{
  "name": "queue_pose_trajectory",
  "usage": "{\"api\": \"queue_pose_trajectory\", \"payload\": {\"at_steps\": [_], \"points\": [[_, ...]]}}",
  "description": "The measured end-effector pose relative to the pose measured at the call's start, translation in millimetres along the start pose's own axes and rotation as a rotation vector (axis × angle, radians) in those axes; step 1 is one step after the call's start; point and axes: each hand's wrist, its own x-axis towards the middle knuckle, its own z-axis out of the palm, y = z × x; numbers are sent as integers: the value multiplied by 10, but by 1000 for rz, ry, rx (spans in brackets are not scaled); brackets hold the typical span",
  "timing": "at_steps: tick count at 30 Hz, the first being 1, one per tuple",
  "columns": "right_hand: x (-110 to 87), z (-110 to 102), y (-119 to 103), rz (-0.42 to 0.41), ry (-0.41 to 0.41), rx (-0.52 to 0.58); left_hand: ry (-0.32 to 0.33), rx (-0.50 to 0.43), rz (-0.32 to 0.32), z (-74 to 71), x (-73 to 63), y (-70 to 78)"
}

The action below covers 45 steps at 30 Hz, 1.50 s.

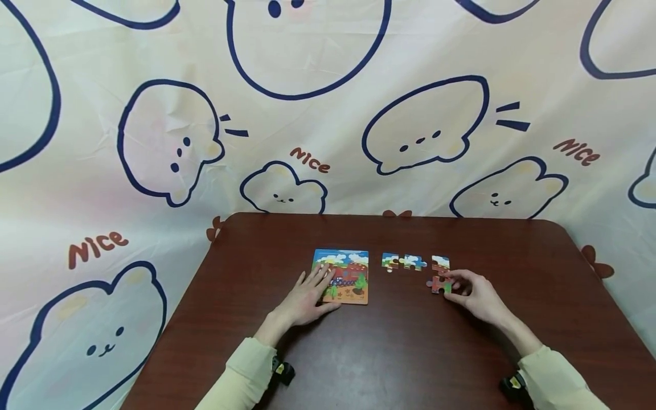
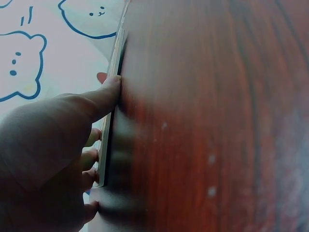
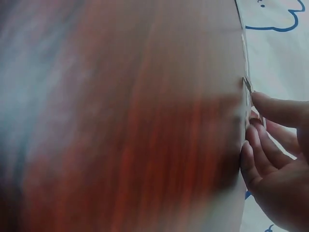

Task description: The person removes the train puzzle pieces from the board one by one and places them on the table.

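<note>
In the head view a flat picture board (image 1: 351,285) with a colourful scene lies on the table. My left hand (image 1: 306,296) rests on its left part with fingers spread, and the thumb touches its near edge in the left wrist view. To the right, my right hand (image 1: 476,293) pinches a red and green jigsaw piece (image 1: 439,285) between thumb and fingers. Just beyond that piece lies another jigsaw piece (image 1: 439,262) with sky on it. In the right wrist view the held piece (image 3: 247,85) shows only as a thin tilted edge.
Two jigsaw pieces, one with a white cloud (image 1: 413,262) and one beside it (image 1: 390,261), lie between the board and my right hand. The brown wooden table (image 1: 389,353) has its far edge against a cartoon-printed cloth (image 1: 348,125).
</note>
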Motion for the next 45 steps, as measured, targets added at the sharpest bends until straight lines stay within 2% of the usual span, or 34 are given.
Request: {"api": "queue_pose_trajectory", "payload": {"at_steps": [5, 10, 18, 23, 26, 32, 45], "points": [[-10, 4, 24, -27, 30, -87, -1, -3, 0, -8, 0, -8], [-21, 11, 70, -17, 27, -104, -3, -8, 8, -16, -5, -4], [-29, -7, 91, -54, 37, -99, 49, -30, 9, 26, -35, 0], [47, -28, -1, -62, 112, -89, 74, -49, 30, 6, -50, -19], [147, -10, -118, -68, 122, -50, 96, -59, 29, -31, -50, -49], [357, 181, -368, -110, 53, 42, 127, -74, 4, -98, -46, -150], [722, 748, -870, -169, -132, 93, 83, -84, -19, -89, -86, -304]]}}
